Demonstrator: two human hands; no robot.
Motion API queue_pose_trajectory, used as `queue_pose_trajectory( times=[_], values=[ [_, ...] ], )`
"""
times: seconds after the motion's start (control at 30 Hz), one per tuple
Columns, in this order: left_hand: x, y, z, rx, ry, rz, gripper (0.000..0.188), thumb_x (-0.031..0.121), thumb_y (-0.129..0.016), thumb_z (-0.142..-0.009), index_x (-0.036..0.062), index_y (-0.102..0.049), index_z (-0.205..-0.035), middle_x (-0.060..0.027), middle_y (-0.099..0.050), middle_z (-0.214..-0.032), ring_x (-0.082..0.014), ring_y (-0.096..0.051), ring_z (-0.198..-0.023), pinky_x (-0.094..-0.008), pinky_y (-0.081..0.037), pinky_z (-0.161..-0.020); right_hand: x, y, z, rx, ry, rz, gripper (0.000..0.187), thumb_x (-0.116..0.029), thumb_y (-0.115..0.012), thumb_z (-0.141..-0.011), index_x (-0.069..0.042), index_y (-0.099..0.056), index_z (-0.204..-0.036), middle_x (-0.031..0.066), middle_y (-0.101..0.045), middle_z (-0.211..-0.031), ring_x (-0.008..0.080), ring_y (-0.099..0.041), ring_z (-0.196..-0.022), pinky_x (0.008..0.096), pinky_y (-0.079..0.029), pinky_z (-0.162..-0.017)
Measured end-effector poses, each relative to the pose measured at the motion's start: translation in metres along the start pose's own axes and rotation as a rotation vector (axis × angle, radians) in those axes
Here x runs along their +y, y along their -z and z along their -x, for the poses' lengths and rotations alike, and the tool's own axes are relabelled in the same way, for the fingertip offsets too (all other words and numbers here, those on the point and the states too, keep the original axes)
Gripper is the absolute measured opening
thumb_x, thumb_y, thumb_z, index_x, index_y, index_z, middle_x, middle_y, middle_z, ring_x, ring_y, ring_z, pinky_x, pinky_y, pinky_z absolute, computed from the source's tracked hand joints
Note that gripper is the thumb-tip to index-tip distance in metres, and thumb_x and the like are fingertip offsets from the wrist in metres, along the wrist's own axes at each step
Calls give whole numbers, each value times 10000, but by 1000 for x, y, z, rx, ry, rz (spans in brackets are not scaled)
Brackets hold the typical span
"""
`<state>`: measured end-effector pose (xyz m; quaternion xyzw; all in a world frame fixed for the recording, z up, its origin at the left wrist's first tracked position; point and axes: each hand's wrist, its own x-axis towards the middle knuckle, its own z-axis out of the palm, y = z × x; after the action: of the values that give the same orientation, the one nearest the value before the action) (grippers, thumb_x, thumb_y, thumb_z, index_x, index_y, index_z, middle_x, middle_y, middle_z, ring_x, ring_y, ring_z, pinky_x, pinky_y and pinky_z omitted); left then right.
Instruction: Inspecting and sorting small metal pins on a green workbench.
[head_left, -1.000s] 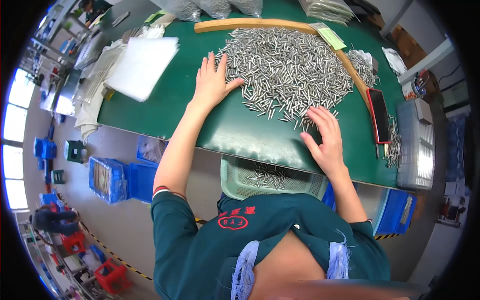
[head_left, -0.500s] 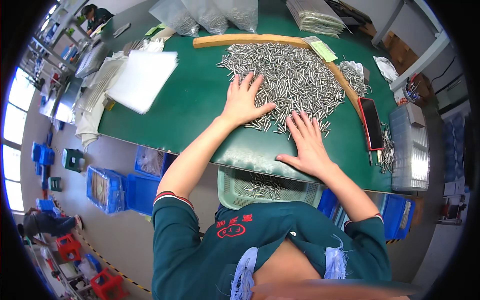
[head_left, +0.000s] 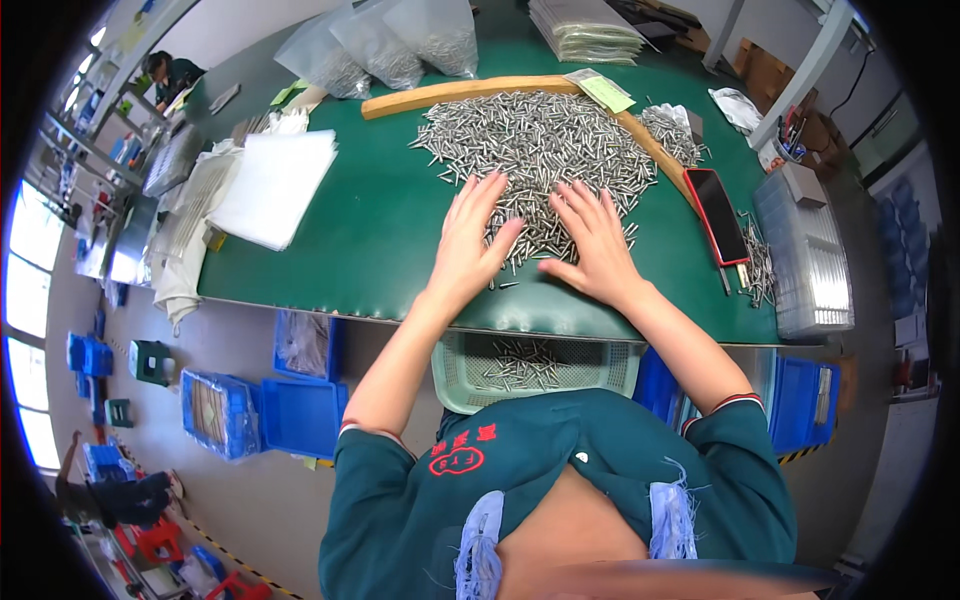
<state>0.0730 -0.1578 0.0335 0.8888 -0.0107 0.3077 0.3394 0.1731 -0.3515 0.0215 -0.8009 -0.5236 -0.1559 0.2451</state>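
Observation:
A large heap of small metal pins [head_left: 545, 145] is spread over the green table [head_left: 370, 225]. My left hand [head_left: 470, 240] lies flat with fingers spread on the near edge of the heap. My right hand [head_left: 595, 240] rests flat beside it, fingers apart, also on pins. Both palms face down and hold nothing. Under the table's front edge sits a pale green basket [head_left: 455, 380] with several pins [head_left: 520, 365] in it.
A bent wooden strip [head_left: 450, 95] borders the heap at the back and right. A phone [head_left: 717, 215] lies at the right, white sheets [head_left: 275, 185] at the left, plastic bags of parts [head_left: 390, 45] behind. Blue bins [head_left: 260, 410] stand on the floor.
Both hands have drawn closer together and toward me, sliding over the near part of the pin heap. The view has shifted so the table sits lower in the picture.

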Motion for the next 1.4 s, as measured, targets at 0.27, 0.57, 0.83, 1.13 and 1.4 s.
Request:
queue_pose_trajectory(
  times=[0.27,0.57,0.83,1.13,1.4],
  values=[
    [23,47,174,176,457,-4,248,64,-620,-860,28,-615,-1106,-115,-619,-1063,-229,-582,-964,-330,-492,-798,-53,41,90,45,236,-517,353,-163,-761,-748,-73,-639,-1067,83,-670,-1029,271,-654,-910,365,-529,-767],
    [-8,16,176,-90,755,-35,361,318,-602,-883,-3,-505,-1016,-256,-636,-859,-456,-617,-842,-466,-480,-713,-55,17,172,139,-342,-428,112,-106,-710,-791,-47,-633,-737,64,-548,-625,194,-525,-526,307,-417,-487],
    [3,21,184,-9,697,78,352,268,-600,-871,7,-561,-1104,-211,-654,-928,-356,-640,-866,-409,-483,-759,-41,-7,178,558,-722,-637,235,-171,-656,-890,-19,-574,-730,-21,-464,-555,52,-393,-513,241,-340,-469],
    [3,26,204,-72,748,-11,356,229,-585,-873,39,-531,-1169,-232,-658,-969,-405,-637,-922,-447,-488,-785,-33,-4,181,343,-504,-440,156,-183,-649,-881,-49,-692,-947,85,-611,-702,151,-565,-591,286,-441,-548],
    [-10,29,208,-113,803,-16,355,222,-603,-857,34,-540,-1152,-233,-655,-993,-402,-629,-954,-444,-485,-807,-43,4,170,164,-348,-352,157,-173,-650,-842,-101,-707,-970,71,-679,-799,206,-630,-644,316,-499,-586]
  ],
)
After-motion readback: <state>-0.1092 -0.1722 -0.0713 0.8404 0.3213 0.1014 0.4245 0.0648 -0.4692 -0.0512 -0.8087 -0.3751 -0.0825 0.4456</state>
